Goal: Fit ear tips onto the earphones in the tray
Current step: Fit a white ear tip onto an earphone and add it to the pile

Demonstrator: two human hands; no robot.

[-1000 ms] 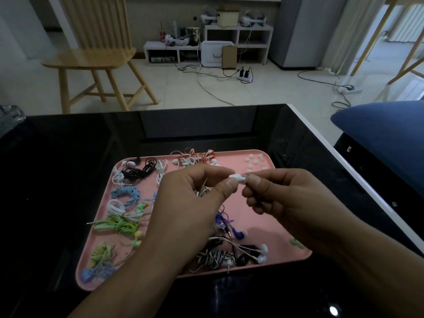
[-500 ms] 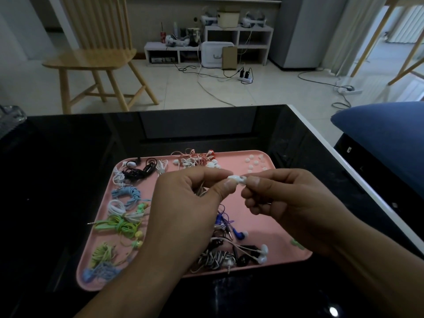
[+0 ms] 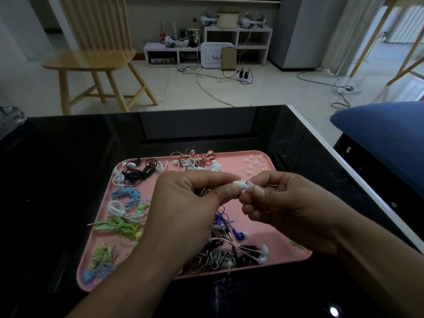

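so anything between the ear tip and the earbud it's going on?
Nothing visible. The left hand pinches the white earbud, the right hand pinches the ear tip, and the two meet end to end above the tray.

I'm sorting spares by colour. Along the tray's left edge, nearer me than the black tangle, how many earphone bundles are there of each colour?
Light blue earphone bundles: 2
White earphone bundle: 1
Green earphone bundle: 1
Yellow-green earphone bundle: 1
Total: 5
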